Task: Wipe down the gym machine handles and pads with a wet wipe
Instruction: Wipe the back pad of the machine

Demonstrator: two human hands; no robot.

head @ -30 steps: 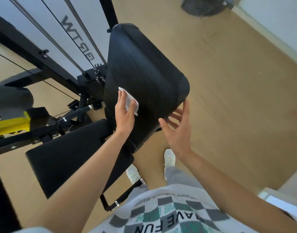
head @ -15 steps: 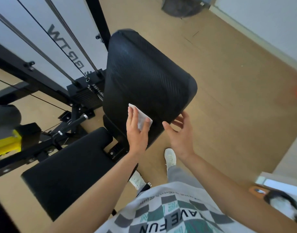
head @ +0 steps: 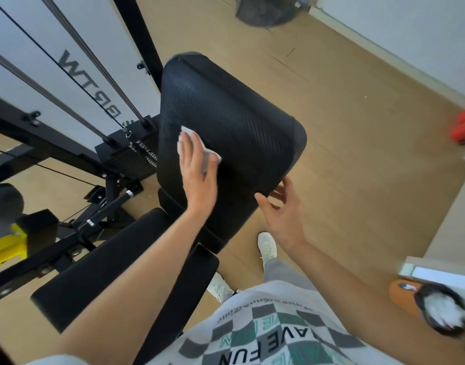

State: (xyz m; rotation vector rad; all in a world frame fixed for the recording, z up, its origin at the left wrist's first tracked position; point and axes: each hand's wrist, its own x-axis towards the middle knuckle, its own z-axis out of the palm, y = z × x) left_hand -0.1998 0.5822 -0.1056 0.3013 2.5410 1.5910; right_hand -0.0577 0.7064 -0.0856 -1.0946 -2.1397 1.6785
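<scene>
Black ribbed vinyl covers the large upright back pad (head: 226, 133) of the gym machine, which fills the middle of my view. I judge it firm foam on a stiff board, fixed to the frame. It will not lift, but it may rock under pressure, so it is best steadied at its lower edge. Damp vinyl may become a little slippery.

Below it, on the left, is the long black padded seat (head: 102, 262), partly covered by my left forearm.

My left hand (head: 197, 177) lies flat on the left part of the back pad. Its fingers are straight and press the small white wet wipe (head: 184, 137) against the vinyl, not clenched round it. My right hand (head: 281, 212) is at the lower right corner of the pad, thumb in front and fingers behind the edge. It looks loose, more touching than grasping.

The wipe is light, limp and wet, and I think it can bunch or slide out, so a flat palm holds it best.

Most of the wipe is hidden under the fingers. The rear of the pad is hidden too. I cannot clearly make out any handles, and the things at the lower right are too blurred to name.
</scene>
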